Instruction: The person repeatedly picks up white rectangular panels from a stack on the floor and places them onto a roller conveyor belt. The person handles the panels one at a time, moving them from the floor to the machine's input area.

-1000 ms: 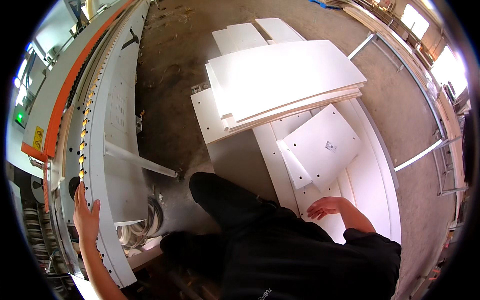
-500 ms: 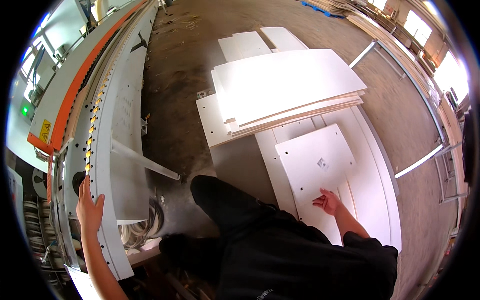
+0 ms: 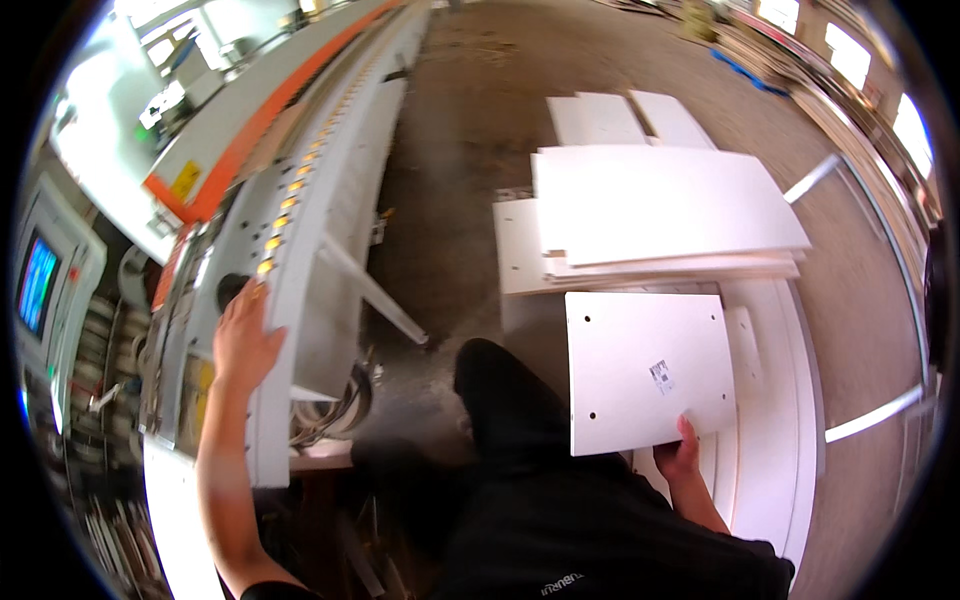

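Observation:
My right hand [image 3: 681, 455] grips the lower edge of a white panel [image 3: 640, 370], thumb on its top face and the other fingers hidden beneath. The panel is near square, has dark holes close to its corners and carries a small printed label [image 3: 661, 377]. It is lifted above the larger white boards [image 3: 775, 400]. Over on the left, my left hand [image 3: 247, 335] lies on the pale edge of a long machine [image 3: 262, 430], fingers stretched forward beside a row of yellow rollers [image 3: 287, 204]. Nothing shows in that hand.
Beyond the held panel rises a stack of white boards [image 3: 670, 205]. A slanted metal leg [image 3: 375, 290] juts from the machine toward the floor. At far left is a control screen [image 3: 38, 285]. Metal frame bars [image 3: 875, 413] stand on the right.
My right hand has taken hold of the small panel and raised it off the boards, turning it slightly. My left hand stays on the machine's edge. The whole view has shifted leftward.

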### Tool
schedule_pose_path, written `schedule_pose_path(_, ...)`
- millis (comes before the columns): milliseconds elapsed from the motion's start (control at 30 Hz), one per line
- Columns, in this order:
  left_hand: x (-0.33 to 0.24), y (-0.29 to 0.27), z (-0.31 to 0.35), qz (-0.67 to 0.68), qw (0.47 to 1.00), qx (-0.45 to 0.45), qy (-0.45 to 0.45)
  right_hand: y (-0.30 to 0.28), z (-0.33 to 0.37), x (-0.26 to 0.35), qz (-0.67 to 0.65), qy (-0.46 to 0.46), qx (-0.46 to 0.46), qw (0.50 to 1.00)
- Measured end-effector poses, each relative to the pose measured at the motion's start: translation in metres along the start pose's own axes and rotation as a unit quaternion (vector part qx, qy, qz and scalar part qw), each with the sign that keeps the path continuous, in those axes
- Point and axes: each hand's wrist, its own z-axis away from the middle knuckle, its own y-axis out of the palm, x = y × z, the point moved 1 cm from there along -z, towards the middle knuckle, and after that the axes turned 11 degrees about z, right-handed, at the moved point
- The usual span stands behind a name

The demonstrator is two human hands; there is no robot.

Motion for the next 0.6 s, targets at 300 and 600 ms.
schedule_pose_path(300,-0.122,-0.050,0.104,0.108,0.967,-0.025,0.229,0.208,-0.071,-0.020,-0.011,0.057,0.231,0.971)
schedule_pose_path(600,-0.093,-0.047,0.182,-0.051,0.987,-0.085,0.124,0.446,-0.064,-0.064,0.096,0.145,0.374,0.911)
